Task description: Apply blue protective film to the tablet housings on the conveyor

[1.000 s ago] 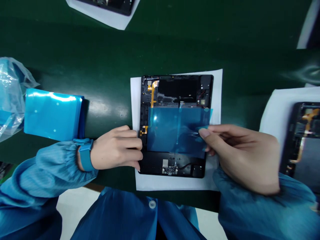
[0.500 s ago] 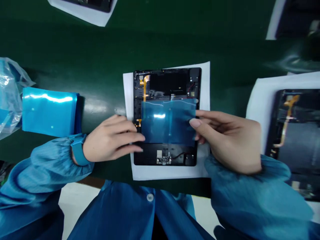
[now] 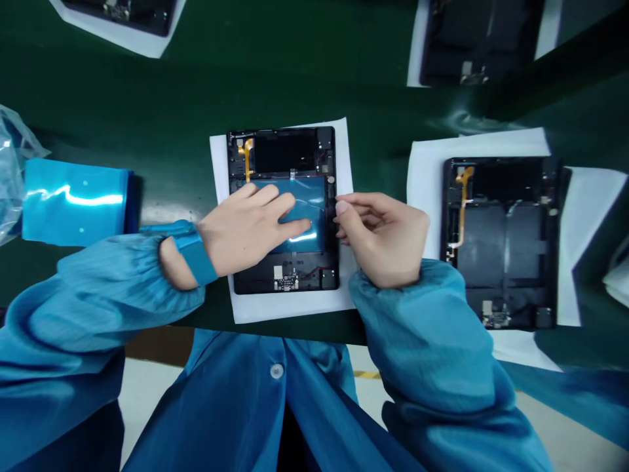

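An opened tablet [image 3: 314, 278] with bare internal parts lies on a white sheet [image 3: 289, 311] in front of me. Blue film [image 3: 312, 195] covers the middle of it, flat inside the frame. My left hand [image 3: 250, 226] rests palm down over the film's left part, fingers spread, thumb toward the right; it hides that side of the film. At the tablet's right edge is my right hand [image 3: 383, 233], thumb and fingertips pinched together, just off the film's edge. Whether anything is between those fingertips I cannot make out.
A stack of blue film sheets [image 3: 73, 213] lies at the left, beside a clear plastic bag [image 3: 12, 170]. Another opened tablet [image 3: 531, 262] on white sheets is at the right. More tablets on sheets stand at the far left [image 3: 147, 16] and far right [image 3: 481, 39].
The film has come down flat onto the tablet. My left hand has moved from the film's left edge onto it; my right hand has let go of its right edge. The view has shifted right.
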A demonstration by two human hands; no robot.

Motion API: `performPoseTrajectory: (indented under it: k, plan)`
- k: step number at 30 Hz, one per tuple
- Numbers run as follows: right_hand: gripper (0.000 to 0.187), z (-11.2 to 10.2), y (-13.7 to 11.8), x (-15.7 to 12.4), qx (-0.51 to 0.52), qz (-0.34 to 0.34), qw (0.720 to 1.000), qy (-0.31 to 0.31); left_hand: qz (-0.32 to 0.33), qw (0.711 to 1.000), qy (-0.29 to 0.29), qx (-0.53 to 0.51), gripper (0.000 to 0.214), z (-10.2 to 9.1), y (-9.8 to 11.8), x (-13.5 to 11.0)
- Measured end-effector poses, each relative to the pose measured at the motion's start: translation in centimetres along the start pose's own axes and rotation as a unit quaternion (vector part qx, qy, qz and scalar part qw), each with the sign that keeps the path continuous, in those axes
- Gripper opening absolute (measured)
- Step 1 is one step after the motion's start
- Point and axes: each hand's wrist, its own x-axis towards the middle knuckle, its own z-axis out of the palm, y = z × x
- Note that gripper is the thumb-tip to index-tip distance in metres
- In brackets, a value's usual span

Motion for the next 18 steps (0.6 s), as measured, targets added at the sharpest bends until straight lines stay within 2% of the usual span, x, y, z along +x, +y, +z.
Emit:
performPoseTrajectory:
  k: [5, 8, 10, 11, 13, 15, 16, 18]
  plan:
    - [0.023, 0.0, 0.2, 0.0, -0.044, -0.034, 0.998, 0.006, 0.007, 1.000, -0.018, 0.009, 0.058, 0.2, 0.4, 1.3]
    - [0.024, 0.0, -0.7, -0.5, -0.130, -0.159, 0.979, -0.011, -0.007, 0.999, 0.006, -0.038, 0.056, 0.5, -1.4, 0.0]
    - [0.028, 0.3, -1.4, -0.7, -0.195, -0.277, 0.938, -0.076, -0.067, 0.993, 0.055, -0.075, 0.052, 0.7, -3.2, -1.7]
    - [0.031, 0.5, -1.7, -0.7, -0.226, -0.333, 0.907, -0.121, -0.098, 0.988, 0.075, -0.090, 0.058, 1.0, -4.1, -2.7]
    - [0.040, 1.3, -2.3, -0.1, -0.283, -0.416, 0.839, -0.206, -0.127, 0.981, 0.086, -0.114, 0.091, 1.5, -5.6, -4.4]
    - [0.052, 2.2, -2.7, 1.0, -0.327, -0.454, 0.787, -0.261, -0.120, 0.981, 0.067, -0.135, 0.119, 2.1, -6.4, -5.4]
    - [0.057, 2.6, -2.9, 1.7, -0.344, -0.457, 0.774, -0.271, -0.116, 0.981, 0.057, -0.142, 0.127, 2.4, -6.5, -5.6]
    - [0.066, 3.4, -3.1, 3.2, -0.371, -0.445, 0.770, -0.268, -0.116, 0.981, 0.046, -0.151, 0.133, 2.7, -6.4, -5.6]
